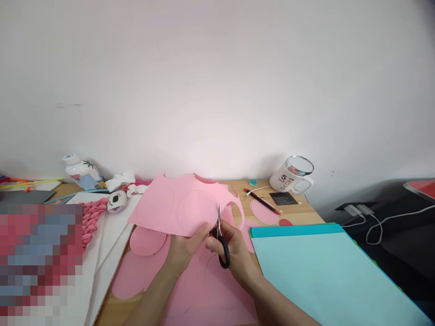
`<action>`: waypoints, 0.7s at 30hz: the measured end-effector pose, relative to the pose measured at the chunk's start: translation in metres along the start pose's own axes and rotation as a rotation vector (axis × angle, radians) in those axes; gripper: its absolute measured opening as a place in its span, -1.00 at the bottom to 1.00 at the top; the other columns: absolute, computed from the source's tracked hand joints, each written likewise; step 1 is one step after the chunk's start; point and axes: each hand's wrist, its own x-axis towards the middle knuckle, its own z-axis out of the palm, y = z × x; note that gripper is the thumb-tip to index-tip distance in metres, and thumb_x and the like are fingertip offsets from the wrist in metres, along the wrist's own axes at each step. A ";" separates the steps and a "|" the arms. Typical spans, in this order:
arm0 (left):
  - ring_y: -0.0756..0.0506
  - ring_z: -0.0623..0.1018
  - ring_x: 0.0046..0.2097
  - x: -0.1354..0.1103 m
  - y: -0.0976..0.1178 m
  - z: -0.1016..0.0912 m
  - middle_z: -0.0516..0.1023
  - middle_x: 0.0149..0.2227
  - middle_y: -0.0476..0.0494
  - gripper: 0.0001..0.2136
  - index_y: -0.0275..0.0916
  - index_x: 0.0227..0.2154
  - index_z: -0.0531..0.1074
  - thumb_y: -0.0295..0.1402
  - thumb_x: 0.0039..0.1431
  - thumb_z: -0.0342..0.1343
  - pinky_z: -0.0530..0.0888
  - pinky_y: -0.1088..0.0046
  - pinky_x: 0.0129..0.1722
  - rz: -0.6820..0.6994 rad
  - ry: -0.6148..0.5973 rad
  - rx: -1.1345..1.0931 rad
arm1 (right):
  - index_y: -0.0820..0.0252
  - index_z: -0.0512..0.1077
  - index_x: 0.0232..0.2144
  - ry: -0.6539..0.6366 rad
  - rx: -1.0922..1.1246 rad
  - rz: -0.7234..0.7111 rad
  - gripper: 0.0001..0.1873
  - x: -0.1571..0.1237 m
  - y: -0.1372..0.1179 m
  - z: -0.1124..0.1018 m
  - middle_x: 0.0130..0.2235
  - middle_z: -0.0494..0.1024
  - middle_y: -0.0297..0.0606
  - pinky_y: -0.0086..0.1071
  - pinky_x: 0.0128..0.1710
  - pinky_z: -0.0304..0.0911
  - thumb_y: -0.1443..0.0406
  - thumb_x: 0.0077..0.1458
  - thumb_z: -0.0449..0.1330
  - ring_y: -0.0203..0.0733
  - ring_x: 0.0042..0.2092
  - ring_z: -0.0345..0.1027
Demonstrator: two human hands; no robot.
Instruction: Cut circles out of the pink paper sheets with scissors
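My left hand (185, 251) pinches the lower edge of a pink paper sheet (159, 203), which is held up off the table. Drawn circles show on the sheet, and rounded pieces are cut out along its far and right edges. In my right hand (234, 253) are scissors (224, 251) with black handles, their blades pointing away from me at the sheet's edge beside a drawn circle. Below lie a cut pink paper circle (147, 241), more pink paper pieces (131, 276) and a larger pink sheet (210, 299).
Light blue sheets (326, 271) are stacked at right. Behind them stand a white mug (288, 176), a black card (283, 198) and a black-and-red pen (261, 201). At left are a white bottle (83, 172), crumpled tissue (120, 180), a small white device (117, 201) and white boards (108, 235).
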 end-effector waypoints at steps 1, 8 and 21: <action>-0.21 0.58 -0.25 0.000 0.000 0.000 0.61 -0.37 -0.17 -0.77 -0.27 -0.45 0.53 -0.24 -0.17 0.27 0.54 0.30 -0.23 -0.004 -0.002 0.001 | 0.19 0.32 -0.52 0.001 0.005 0.001 -0.59 0.000 -0.001 0.000 -0.56 0.21 -0.45 -0.46 -0.55 -0.07 0.03 -0.21 0.35 -0.35 -0.51 -0.04; -0.14 0.55 -0.41 0.000 0.004 0.002 0.55 -0.53 -0.08 -0.86 -0.24 -0.53 0.50 -0.27 -0.12 0.23 0.54 0.36 -0.39 0.005 -0.043 -0.026 | 0.18 0.27 -0.54 0.007 0.012 0.015 -0.59 0.000 -0.003 0.001 -0.59 0.21 -0.45 -0.44 -0.53 0.00 0.06 -0.21 0.37 -0.34 -0.52 0.04; -0.02 0.44 -0.56 0.001 0.002 0.001 0.43 -0.58 0.04 -0.84 -0.25 -0.48 0.41 -0.31 -0.10 0.25 0.46 0.44 -0.63 -0.021 -0.110 -0.236 | 0.19 0.29 -0.51 0.019 0.049 0.046 -0.60 0.001 0.005 0.001 -0.63 0.22 -0.48 -0.46 -0.56 0.04 0.09 -0.24 0.38 -0.36 -0.57 0.06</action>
